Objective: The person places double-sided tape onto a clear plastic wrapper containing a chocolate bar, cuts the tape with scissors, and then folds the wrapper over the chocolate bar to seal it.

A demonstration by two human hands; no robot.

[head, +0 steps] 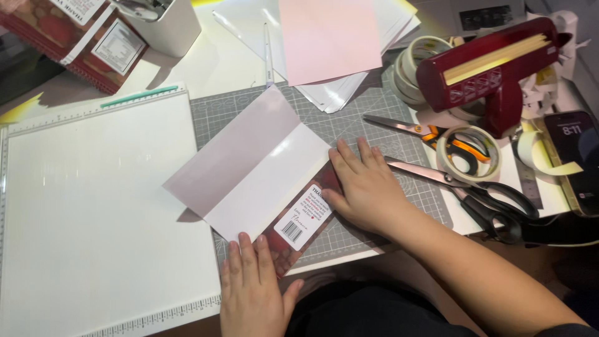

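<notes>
A craft desk crowded with paper, tape and cutting tools.

We see a grey cutting mat [374, 118] with a white grid, and to its left a large white scoring board [93, 212] with ruler markings along its edges. A pink sheet [327, 37] lies on a stack of white paper [337, 93] at the top. To the right sit a dark red tape dispenser [493, 68], rolls of tape [468, 153], orange-handled scissors [430, 134] and black-handled scissors [480, 193]. A phone [577, 159] lies at the far right. A white container [165, 25] and a red patterned package [75, 43] stand top left.
</notes>
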